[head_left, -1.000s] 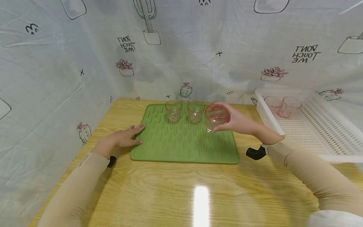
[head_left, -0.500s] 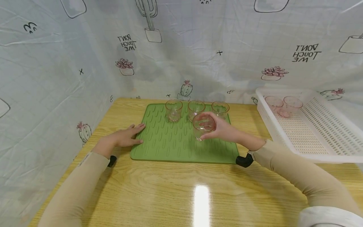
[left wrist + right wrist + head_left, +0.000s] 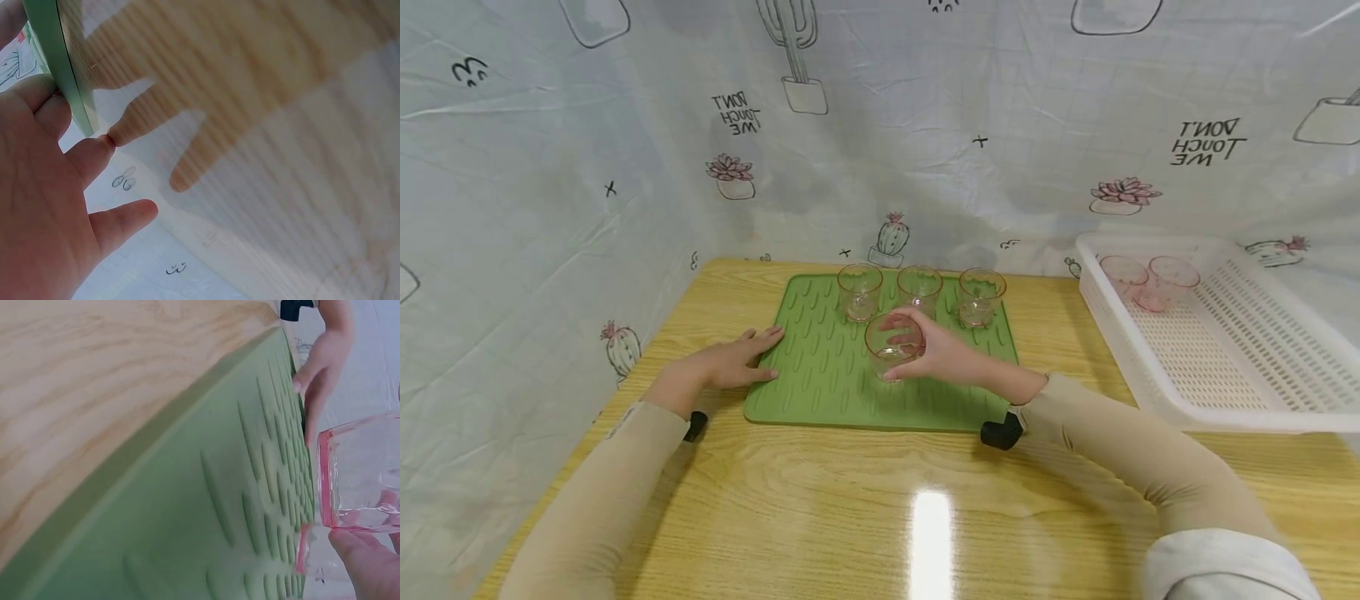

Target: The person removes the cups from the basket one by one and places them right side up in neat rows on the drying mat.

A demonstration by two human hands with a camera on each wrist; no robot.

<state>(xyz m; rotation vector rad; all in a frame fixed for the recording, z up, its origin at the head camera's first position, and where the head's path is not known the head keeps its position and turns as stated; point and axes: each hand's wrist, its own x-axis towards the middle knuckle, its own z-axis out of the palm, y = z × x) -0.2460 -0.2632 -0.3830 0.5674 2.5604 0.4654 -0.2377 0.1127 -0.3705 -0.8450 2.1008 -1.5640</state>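
Note:
My right hand [image 3: 946, 354] grips a clear drinking glass with a pink rim [image 3: 880, 348], fingers and thumb around its side, over the middle of the green ridged mat [image 3: 820, 396]. Along the mat's back edge stand three similar glasses: a left one [image 3: 860, 293], a middle one [image 3: 920, 286] partly hidden by my right hand, and a right one [image 3: 981, 298]. The right wrist view shows the held glass [image 3: 365, 469] close up, overlapping another glass [image 3: 320, 553]. My left hand [image 3: 730, 364] rests with extended fingers on the mat's left edge.
A white perforated basket [image 3: 1112, 321] stands at the right, with pink-rimmed glasses [image 3: 1174, 273] in its back left corner. The wooden table [image 3: 790, 500] extends in front of the mat. A patterned curtain [image 3: 925, 175] hangs behind and on the left.
My right hand has carried the glass leftward and toward me, from beside the back right glass to the mat's middle. The back right glass now shows fully. My left hand has stayed put.

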